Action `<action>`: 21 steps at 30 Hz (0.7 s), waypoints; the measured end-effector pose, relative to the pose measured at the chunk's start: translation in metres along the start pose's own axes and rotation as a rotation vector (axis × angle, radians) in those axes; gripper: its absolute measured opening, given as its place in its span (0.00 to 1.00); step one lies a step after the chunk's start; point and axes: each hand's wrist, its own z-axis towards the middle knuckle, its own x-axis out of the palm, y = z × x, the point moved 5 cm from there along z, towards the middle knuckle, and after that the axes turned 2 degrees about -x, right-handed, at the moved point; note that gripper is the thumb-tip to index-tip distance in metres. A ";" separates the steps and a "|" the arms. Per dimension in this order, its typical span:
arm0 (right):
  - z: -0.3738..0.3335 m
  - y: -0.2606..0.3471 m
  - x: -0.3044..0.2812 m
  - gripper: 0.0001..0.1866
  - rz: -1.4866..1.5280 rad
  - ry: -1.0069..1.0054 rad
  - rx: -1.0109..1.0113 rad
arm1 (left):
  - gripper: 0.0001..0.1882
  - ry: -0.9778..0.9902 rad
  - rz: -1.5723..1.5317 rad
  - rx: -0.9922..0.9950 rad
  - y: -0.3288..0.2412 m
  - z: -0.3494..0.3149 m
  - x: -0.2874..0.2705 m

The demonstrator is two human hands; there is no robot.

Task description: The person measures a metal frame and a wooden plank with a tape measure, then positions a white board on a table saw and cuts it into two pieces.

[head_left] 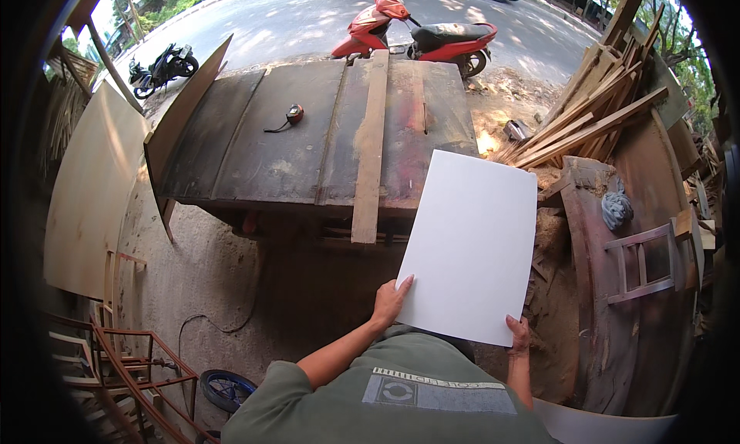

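A white rectangular sheet or board [472, 243] is held up in front of me, its far end by the right part of the worn wooden workbench [301, 163]. My left hand [393, 299] grips its left edge near the bottom, thumb on the white face. At the lower right corner my right hand [518, 334] pinches it, thumb on top. The other fingers of both hands are mostly hidden behind it. Left of the sheet, a plank [371, 147] lies across the bench and juts over its near edge. A red and black tape measure [294, 114] rests farther left.
A red scooter [451, 47] stands beyond the bench. Wooden strips [593, 109] are piled at the right, above a side surface with a grey cloth [616, 206] and a small wooden frame [641, 263]. Rusty metal frames [146, 359] and a wheel [226, 388] stand at the lower left.
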 end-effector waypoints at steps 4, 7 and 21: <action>0.070 -0.019 -0.004 0.24 -0.052 0.113 0.056 | 0.34 -0.144 -0.005 -0.014 0.028 0.031 0.001; 0.118 -0.040 -0.008 0.27 -0.081 0.230 0.176 | 0.34 -0.233 0.031 -0.027 0.042 0.049 -0.006; 0.195 -0.087 0.035 0.29 -0.063 0.185 0.310 | 0.22 -0.138 -0.427 -0.163 0.066 0.101 -0.032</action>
